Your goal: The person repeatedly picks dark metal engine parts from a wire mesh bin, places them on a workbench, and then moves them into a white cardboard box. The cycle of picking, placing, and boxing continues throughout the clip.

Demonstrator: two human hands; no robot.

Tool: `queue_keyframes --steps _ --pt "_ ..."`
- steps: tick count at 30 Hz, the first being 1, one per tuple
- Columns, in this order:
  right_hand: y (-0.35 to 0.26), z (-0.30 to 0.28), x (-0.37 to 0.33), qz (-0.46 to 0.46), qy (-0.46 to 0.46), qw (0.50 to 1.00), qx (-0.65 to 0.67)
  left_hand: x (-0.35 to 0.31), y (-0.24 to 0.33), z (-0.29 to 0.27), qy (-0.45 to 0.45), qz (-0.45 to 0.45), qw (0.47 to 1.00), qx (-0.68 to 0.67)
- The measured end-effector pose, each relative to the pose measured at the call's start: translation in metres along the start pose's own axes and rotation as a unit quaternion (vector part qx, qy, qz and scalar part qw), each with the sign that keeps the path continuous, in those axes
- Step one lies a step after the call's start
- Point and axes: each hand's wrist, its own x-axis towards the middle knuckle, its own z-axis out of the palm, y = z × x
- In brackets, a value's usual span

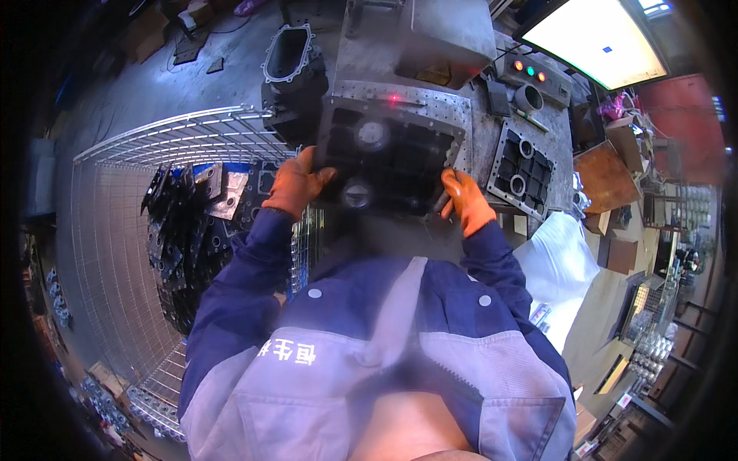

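Both my hands wear orange gloves. A dark rectangular metal cover plate (400,157) with two pale round spots is held between them, in front of my chest. At its left edge my left hand (298,184) is closed, thumb toward the plate. My right hand (467,201) grips the lower right corner with curled fingers. Behind the plate lies a perforated metal work surface (369,91), partly hidden by it. A red light spot shows near the plate's far edge. To the right, a similar cover plate (523,169) with two round openings rests on the bench.
At left stands a wire mesh cage (115,223) with several dark metal plates (184,253) stacked inside. A hollow flanged casting (288,58) stands beyond it. Back right are a button box (530,71), a metal ring (528,97), a marker (530,121) and a lit screen (596,42).
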Motion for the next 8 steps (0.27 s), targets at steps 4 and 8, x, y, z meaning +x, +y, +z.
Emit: queue_keyframes --steps 4,8 --pt "0.001 -0.014 0.055 0.021 0.03 0.999 0.0 0.05 -0.013 0.025 -0.04 -0.06 0.997 0.011" --pt "0.016 -0.042 0.113 -0.069 -0.109 0.922 -0.365 0.077 0.011 0.026 -0.134 -0.102 0.962 0.215"
